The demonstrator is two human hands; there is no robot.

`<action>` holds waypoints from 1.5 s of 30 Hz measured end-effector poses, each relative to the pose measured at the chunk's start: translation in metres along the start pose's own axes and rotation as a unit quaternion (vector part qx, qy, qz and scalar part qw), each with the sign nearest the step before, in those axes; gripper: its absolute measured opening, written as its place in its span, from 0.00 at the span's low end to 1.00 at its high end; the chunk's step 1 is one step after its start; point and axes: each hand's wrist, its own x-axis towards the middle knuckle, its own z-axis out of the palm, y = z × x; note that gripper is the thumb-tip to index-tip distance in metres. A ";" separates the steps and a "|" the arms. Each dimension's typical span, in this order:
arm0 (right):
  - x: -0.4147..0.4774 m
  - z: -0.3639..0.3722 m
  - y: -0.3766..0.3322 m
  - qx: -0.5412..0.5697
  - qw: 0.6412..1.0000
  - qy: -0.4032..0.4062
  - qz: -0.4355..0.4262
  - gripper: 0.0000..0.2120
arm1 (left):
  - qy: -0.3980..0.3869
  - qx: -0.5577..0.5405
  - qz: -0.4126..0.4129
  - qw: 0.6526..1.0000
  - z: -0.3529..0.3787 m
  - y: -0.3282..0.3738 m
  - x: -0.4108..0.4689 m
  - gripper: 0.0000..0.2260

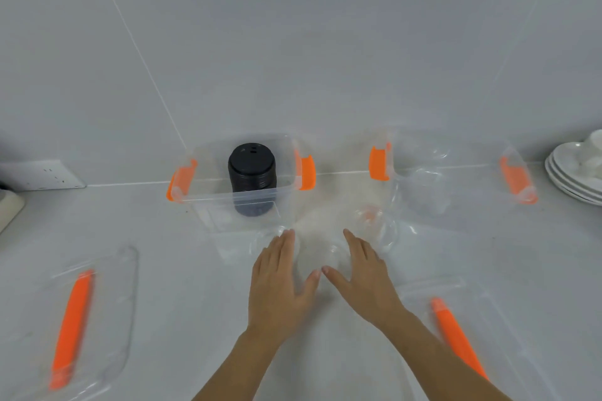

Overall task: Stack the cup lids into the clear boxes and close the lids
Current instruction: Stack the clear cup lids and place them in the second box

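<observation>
A stack of black cup lids (252, 181) stands inside the left clear box (208, 205), which has orange latches. The right clear box (462, 205) holds clear dome lids (425, 187). More clear dome lids lie on the counter between the boxes, one (374, 221) near the right box and one (325, 257) between my hands. My left hand (280, 283) and my right hand (365, 280) lie flat with fingers spread on either side of that dome lid, thumbs nearly touching. Neither hand holds anything.
Two clear box covers with orange handles lie on the white counter, one at the near left (84, 319) and one at the near right (462, 335). White plates (573, 179) are stacked at the far right. A wall socket (45, 174) sits at the far left.
</observation>
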 end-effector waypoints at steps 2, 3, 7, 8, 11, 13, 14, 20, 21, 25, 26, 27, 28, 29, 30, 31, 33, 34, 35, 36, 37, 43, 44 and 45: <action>0.001 0.004 0.009 -0.020 1.000 -0.011 -0.006 0.36 | -0.022 0.030 0.012 0.999 0.013 -0.002 -0.006 0.32; 0.001 0.006 0.012 -0.029 0.999 -0.015 -0.009 0.36 | -0.036 0.050 0.021 0.998 0.019 -0.002 -0.009 0.31; 0.003 0.013 0.018 -0.054 0.998 -0.034 -0.016 0.33 | -0.080 0.112 0.064 0.988 0.034 0.001 -0.017 0.26; 0.004 0.014 0.018 -0.059 0.997 -0.041 -0.016 0.32 | -0.090 0.118 0.059 0.987 0.034 0.002 -0.018 0.25; 0.007 0.014 0.018 -0.046 0.998 -0.052 -0.009 0.29 | -0.090 0.132 0.054 0.986 0.034 0.004 -0.018 0.22; 0.009 0.013 0.015 -0.025 0.999 -0.044 -0.003 0.27 | -0.063 0.152 0.063 0.984 0.035 0.005 -0.018 0.20; 0.010 0.013 0.014 -0.014 0.999 -0.043 0.002 0.26 | -0.052 0.155 0.065 0.984 0.036 0.006 -0.018 0.19; 0.020 0.006 0.007 0.056 0.995 -0.064 0.059 0.26 | -0.074 0.164 0.037 0.983 0.039 0.009 -0.019 0.20; 0.022 0.004 0.006 0.083 0.992 -0.068 0.067 0.25 | -0.073 0.165 0.038 0.983 0.038 0.009 -0.019 0.20; 0.027 0.000 0.004 0.208 0.969 -0.077 0.108 0.24 | -0.088 0.157 0.033 0.983 0.037 0.010 -0.016 0.19; 0.028 -0.001 0.004 0.231 0.963 -0.073 0.120 0.24 | -0.093 0.139 0.028 0.985 0.037 0.010 -0.016 0.20; 0.030 -0.002 0.004 0.260 0.955 -0.066 0.130 0.23 | -0.090 0.118 0.020 0.989 0.037 0.010 -0.014 0.20; 0.031 -0.004 0.003 0.293 0.944 -0.060 0.141 0.23 | -0.088 0.092 0.009 0.992 0.039 0.009 -0.012 0.20; 0.033 -0.006 0.003 0.325 0.932 -0.055 0.150 0.23 | -0.088 0.054 -0.005 0.995 0.039 0.008 -0.009 0.22; 0.034 -0.010 0.002 0.351 0.922 -0.050 0.156 0.23 | -0.079 0.005 -0.020 0.997 0.040 0.009 -0.007 0.23; 0.035 -0.014 0.002 0.371 0.914 -0.044 0.160 0.23 | -0.060 -0.053 -0.039 0.996 0.038 0.012 -0.004 0.25; 0.038 -0.023 0.002 0.401 0.902 -0.031 0.158 0.22 | -0.029 -0.194 -0.105 0.975 0.031 0.023 0.004 0.31; 0.039 -0.027 0.002 0.412 0.898 -0.023 0.156 0.22 | -0.028 -0.265 -0.149 0.952 0.027 0.029 0.009 0.32; 0.041 -0.032 0.002 0.419 0.895 -0.016 0.152 0.21 | -0.029 -0.330 -0.191 0.924 0.024 0.034 0.014 0.31; 0.042 -0.037 0.003 0.422 0.895 -0.008 0.147 0.21 | -0.028 -0.381 -0.226 0.896 0.021 0.040 0.019 0.29; 0.043 -0.042 0.004 0.423 0.895 -0.002 0.141 0.20 | -0.023 -0.414 -0.254 0.874 0.018 0.046 0.024 0.26; 0.045 -0.063 0.016 0.419 0.899 0.022 0.125 0.18 | 0.003 -0.452 -0.315 0.835 0.013 0.068 0.056 0.14; 0.046 -0.065 0.019 0.423 0.897 0.027 0.122 0.18 | -0.005 -0.446 -0.311 0.839 0.014 0.071 0.060 0.12; 0.046 -0.067 0.021 0.425 0.896 0.033 0.120 0.18 | -0.014 -0.441 -0.302 0.845 0.015 0.073 0.064 0.11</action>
